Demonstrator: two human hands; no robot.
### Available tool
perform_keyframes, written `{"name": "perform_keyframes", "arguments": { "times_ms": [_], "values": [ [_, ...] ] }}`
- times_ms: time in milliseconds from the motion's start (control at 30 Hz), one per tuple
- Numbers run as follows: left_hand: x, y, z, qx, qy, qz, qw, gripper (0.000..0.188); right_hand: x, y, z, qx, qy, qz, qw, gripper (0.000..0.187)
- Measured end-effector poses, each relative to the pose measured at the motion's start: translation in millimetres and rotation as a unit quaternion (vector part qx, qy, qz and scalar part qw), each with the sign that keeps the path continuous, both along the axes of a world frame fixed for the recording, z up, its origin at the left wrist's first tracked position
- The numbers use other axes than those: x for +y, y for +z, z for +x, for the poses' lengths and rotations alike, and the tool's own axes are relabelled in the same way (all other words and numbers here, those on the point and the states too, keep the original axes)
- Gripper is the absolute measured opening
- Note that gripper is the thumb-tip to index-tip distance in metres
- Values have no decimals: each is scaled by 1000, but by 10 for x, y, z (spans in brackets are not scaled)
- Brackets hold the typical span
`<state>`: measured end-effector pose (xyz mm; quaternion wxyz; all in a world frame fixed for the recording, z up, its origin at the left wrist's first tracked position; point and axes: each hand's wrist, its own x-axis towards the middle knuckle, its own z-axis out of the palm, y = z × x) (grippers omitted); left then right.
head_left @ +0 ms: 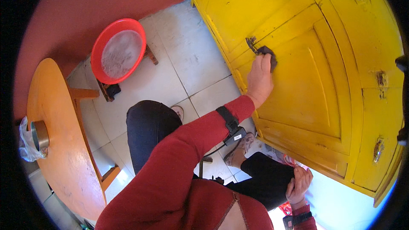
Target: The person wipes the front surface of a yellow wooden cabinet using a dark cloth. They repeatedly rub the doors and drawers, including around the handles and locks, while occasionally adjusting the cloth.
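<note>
My left hand (260,78) reaches up and away across the picture to the front of a yellow wooden cabinet (298,98). Its fingers are closed on a small dark cloth (267,54), which is bunched up and partly hidden by them. The cloth touches the cabinet beside a dark metal latch (251,42), where two door panels meet. Lower right, my right hand (300,183) lies over my bent knee with its fingers stretched out, holding nothing.
At the upper left a red basin (97,55) of foamy water sits on a low wooden stool (151,55). An orange table (64,145) on the left carries a metal container (39,135) and a clear plastic bag (26,145). Pale tiles (170,68) cover the floor.
</note>
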<state>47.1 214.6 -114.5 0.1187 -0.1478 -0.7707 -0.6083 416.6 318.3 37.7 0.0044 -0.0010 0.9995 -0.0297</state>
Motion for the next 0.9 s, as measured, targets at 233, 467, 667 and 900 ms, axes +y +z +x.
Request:
{"name": "perform_keyframes", "arguments": {
  "times_ms": [233,467,667,900],
  "values": [
    [103,-731,12,29,23,-30,999,55,37,-10,-72,-16,11,-12,1000,50],
    [93,-1413,24,-166,23,-36,985,64,51,-3,-32,-27,-1,-9,1000,50],
    [273,-1556,-89,-280,88,-56,954,52,-16,50,152,-29,-26,5,999,50],
    [265,-832,-71,-202,86,-57,974,41,-80,50,199,-9,-41,6,999,49]
  ]
}}
